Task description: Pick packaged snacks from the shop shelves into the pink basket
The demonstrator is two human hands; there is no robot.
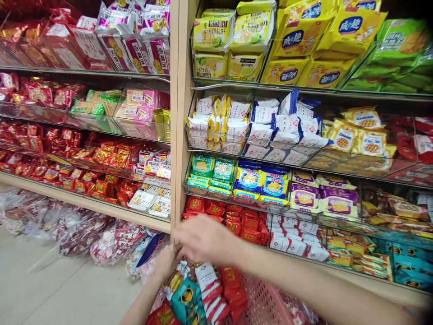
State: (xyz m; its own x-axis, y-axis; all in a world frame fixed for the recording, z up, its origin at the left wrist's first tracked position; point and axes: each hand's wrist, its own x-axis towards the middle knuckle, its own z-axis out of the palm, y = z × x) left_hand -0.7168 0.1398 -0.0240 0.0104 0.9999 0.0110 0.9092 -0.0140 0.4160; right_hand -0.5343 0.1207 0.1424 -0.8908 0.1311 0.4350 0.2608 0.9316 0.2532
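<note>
My right hand (206,239) reaches in from the right, smeared by motion, its fingers bent down in front of the wooden shelf post. Just below and left of it is my left hand (164,262), closed, with its fingertips close to the right hand's fingers. Whatever the left fingers pinch is hidden. Beneath both hands stands a pink plastic basket (265,300) with wrapped snacks in it: teal packets (187,298), white-and-red packets (209,284) and red packets (235,293). Small striped packets (176,277) lie nearest the left hand.
Shelves with clear-fronted bins hold red packets (248,225), white-and-red packets (294,234) and yellow biscuit packs (297,36). A wooden post (179,113) divides the shelving. Filled plastic bags (115,241) lie on the tiled floor (67,289) under the left shelves.
</note>
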